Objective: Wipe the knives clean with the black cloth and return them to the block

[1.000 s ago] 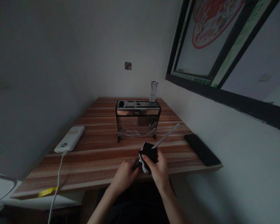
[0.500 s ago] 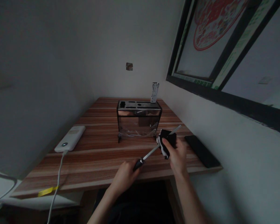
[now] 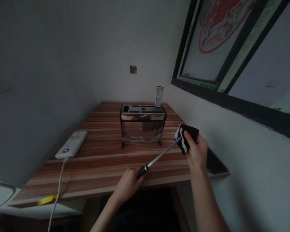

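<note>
The left hand (image 3: 127, 186), fingers closed, grips the rod (image 3: 159, 156) by its dark handle over the tabletop (image 3: 99, 158) edge. The rod slants up to the right, its tip inside the cloth (image 3: 187, 137) pinched by the right hand (image 3: 196, 152). The cloth sits at the very end, so it could slip off, and the tip could swing into the rack (image 3: 142, 127) or phone (image 3: 216, 162).

Tip of thin grey metal rod (image 3: 160, 155) buried in black-and-white cloth (image 3: 186, 138), dark handle (image 3: 142, 169) mostly inside left hand (image 3: 127, 187), flat black slab (image 3: 216, 162) partly behind right hand (image 3: 196, 152)
</note>
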Action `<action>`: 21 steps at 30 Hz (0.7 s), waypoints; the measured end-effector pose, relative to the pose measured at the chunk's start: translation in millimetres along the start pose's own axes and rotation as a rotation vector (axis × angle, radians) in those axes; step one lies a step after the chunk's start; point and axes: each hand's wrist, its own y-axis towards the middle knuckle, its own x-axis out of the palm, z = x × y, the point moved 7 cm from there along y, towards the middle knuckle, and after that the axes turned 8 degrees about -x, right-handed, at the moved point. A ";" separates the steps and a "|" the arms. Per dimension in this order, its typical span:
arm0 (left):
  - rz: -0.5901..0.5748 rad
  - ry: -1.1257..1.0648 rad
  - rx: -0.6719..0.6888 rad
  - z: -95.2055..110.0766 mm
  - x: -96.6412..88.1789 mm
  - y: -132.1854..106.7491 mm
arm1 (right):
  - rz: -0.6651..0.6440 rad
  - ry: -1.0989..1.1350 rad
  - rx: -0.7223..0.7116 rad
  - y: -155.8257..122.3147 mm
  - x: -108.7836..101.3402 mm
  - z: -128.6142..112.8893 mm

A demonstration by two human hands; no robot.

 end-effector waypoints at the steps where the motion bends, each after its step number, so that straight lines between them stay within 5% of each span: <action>1: 0.000 0.003 0.000 0.7 -0.3 -0.1 | 0.016 0.018 0.000 0.6 -0.9 0.7; 10: 0.019 -0.005 0.015 2.4 -1.3 0.3 | 0.087 0.085 0.037 -15.3 1.2 12.2; 21: 0.033 -0.074 0.019 -2.2 -1.7 3.3 | -0.309 -0.077 0.281 -104.1 42.0 49.8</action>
